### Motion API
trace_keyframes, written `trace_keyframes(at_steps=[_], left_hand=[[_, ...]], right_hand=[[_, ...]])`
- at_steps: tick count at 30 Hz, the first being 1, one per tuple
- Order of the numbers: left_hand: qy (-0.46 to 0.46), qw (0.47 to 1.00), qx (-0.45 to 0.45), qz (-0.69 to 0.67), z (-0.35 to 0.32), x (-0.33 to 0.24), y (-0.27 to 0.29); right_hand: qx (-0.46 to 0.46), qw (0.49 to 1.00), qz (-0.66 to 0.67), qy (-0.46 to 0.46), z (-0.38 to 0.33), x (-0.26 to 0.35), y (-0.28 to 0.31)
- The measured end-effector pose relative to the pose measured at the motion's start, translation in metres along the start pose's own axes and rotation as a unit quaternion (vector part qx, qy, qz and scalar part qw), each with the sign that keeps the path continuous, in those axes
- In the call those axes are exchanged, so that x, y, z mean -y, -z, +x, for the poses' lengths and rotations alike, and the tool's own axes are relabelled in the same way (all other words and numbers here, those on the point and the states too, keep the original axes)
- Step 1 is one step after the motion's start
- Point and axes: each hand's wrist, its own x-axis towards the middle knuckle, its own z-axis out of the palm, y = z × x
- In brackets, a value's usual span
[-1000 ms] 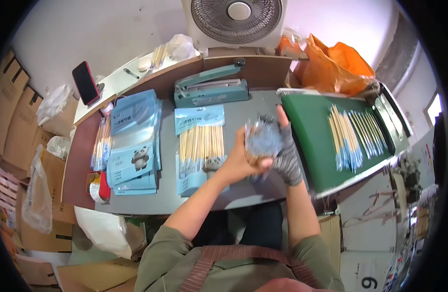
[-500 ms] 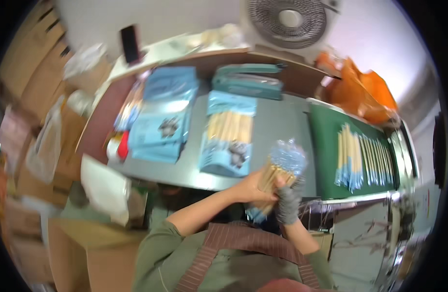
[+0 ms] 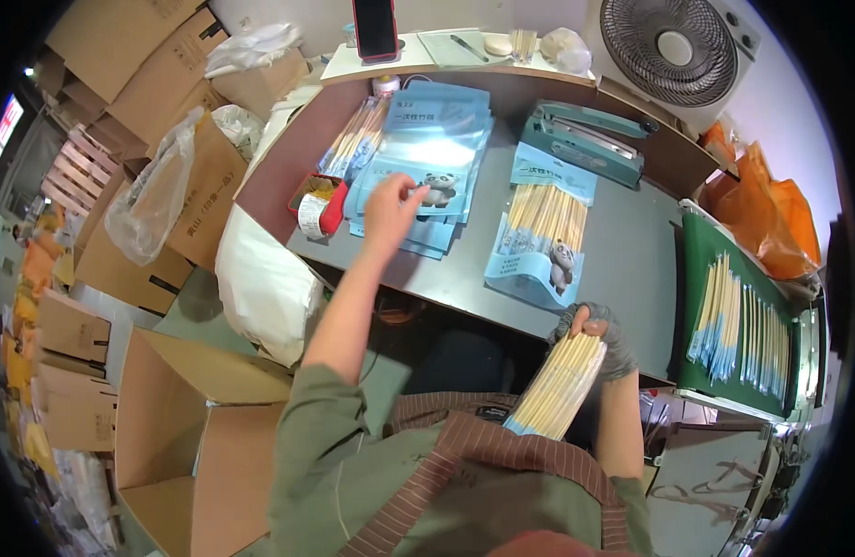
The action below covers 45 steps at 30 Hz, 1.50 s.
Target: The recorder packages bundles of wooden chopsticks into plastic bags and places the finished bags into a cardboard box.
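My left hand [image 3: 387,215] is over the near end of a stack of flat blue panda-print pouches [image 3: 418,148], thumb and fingers slightly apart, touching or just above the top one. In a grey fingerless glove, my right hand [image 3: 596,336] grips a bundle of chopsticks in clear-and-blue wrappers [image 3: 559,385] by its upper end. The bundle slants down toward my apron. Between my hands, further back, a filled blue pouch of chopsticks [image 3: 541,232] lies flat on the grey table [image 3: 622,251].
A teal bag sealer [image 3: 585,144] stands behind the filled pouch. More wrapped chopsticks [image 3: 763,339] lie on a green board [image 3: 692,237] at right, near an orange bag [image 3: 771,209]. A red container [image 3: 330,215] sits at the table's left edge. An open cardboard box [image 3: 158,418] is lower left.
My left hand has let go of the chopstick bundle and moved left to the pouch stack. My right hand keeps the bundle, now tilted lower. The view has shifted left.
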Motion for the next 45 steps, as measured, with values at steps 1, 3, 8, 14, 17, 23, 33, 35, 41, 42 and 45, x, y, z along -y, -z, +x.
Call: trace_keyframes(at_steps=[1, 3, 8, 14, 17, 23, 33, 35, 41, 42, 45], left_hand=[[-0.101, 0.991, -0.048, 0.067, 0.015, 0.038, 0.002], [-0.124, 0.990, -0.011, 0.068, 0.026, 0.065, -0.008], [-0.139, 0.985, 0.049, 0.085, 0.038, 0.080, -0.020], [-0.141, 0.980, 0.125, 0.060, 0.051, 0.083, -0.007], [-0.113, 0.971, 0.206, 0.040, 0.058, 0.084, 0.008], [-0.189, 0.954, 0.114, 0.205, 0.083, 0.055, 0.032], [-0.241, 0.953, 0.180, 0.051, -0.053, -0.122, -0.135], [-0.254, 0.927, 0.272, -0.036, -0.105, -0.137, -0.178], [-0.024, 0.893, 0.342, -0.291, -0.125, -0.117, -0.236], [0.025, 0.912, 0.316, -0.261, -0.124, -0.121, -0.236], [0.013, 0.955, 0.192, -0.228, -0.119, -0.134, -0.217]], right_hand=[[-0.013, 1.000, -0.007, -0.006, 0.007, -0.001, -0.001], [-0.007, 1.000, 0.024, 0.004, 0.019, 0.000, -0.003], [-0.029, 0.999, 0.014, -0.002, 0.043, 0.002, 0.010], [-0.013, 0.999, 0.028, -0.024, 0.067, 0.005, -0.001], [-0.015, 0.999, 0.015, -0.034, 0.070, 0.010, 0.002], [0.015, 1.000, 0.027, 0.001, 0.056, 0.014, 0.000], [-0.080, 0.991, -0.043, 0.099, -0.037, 0.037, 0.014], [-0.067, 0.989, -0.086, 0.101, -0.047, 0.037, 0.021], [0.064, 0.964, 0.231, 0.118, -0.008, -0.028, 0.067], [0.073, 0.960, 0.230, 0.142, 0.000, -0.045, 0.092], [-0.022, 0.996, 0.086, 0.011, 0.008, -0.043, 0.102]])
